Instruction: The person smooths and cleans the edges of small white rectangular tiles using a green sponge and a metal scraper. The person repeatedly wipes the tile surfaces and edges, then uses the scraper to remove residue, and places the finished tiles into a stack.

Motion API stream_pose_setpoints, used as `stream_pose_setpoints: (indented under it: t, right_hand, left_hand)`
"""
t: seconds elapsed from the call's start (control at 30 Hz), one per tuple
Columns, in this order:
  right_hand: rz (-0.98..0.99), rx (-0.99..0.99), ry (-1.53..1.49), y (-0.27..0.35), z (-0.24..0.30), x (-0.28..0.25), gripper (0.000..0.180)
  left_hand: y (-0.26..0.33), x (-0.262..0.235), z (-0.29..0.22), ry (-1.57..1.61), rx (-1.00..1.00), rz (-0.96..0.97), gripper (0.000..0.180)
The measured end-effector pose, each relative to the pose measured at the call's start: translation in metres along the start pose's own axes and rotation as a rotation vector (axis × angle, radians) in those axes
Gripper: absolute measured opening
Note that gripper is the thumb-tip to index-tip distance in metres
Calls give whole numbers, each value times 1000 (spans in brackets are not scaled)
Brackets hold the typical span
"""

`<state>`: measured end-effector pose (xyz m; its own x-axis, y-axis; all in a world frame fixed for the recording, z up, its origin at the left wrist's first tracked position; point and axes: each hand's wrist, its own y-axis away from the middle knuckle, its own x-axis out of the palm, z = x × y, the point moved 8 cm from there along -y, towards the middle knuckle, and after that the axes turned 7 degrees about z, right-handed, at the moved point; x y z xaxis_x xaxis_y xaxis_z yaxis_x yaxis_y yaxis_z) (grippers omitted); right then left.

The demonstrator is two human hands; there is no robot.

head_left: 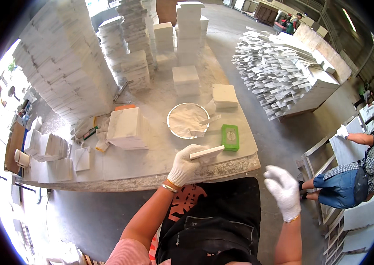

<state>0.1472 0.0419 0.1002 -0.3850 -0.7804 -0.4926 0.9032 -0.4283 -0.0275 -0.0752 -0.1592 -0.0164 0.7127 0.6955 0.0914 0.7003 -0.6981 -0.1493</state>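
My left hand, in a white knitted glove, grips a small white stone tile seen nearly edge-on above the table's front edge. Off to the right of the table, my gloved right hand is raised with nothing in it, its fingers loosely bent and a little apart. Just beyond the held tile stands a green box. Left of that box is a round bowl of pale paste or powder, with a flat-bladed scraper and a second blade at its right side.
A block of stacked tiles stands left of the bowl, a smaller tile stack behind the green box. Tall tile stacks fill the table's back left. Across the aisle, a pallet of stone strips; at right, another person works.
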Motion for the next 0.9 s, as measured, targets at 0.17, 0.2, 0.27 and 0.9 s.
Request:
stream_pose_setpoints:
  t: [0.17,0.2,0.27,0.9]
  right_hand:
    - [-396,-110,-339,-20,37,-70,38]
    - [-426,-134,-304,-28,46,-64,38]
    - [-218,-75,-209,-58,82,-6,36]
    - [579,-116,993,-217,52,197,36]
  left_hand:
    - [-11,11,-6,88,-17,55,29]
    - [-11,11,-4,99,-25,62,29]
    - [-10,5,-1,100,-22,62,30]
    - [-11,0,19,100,11,46,13]
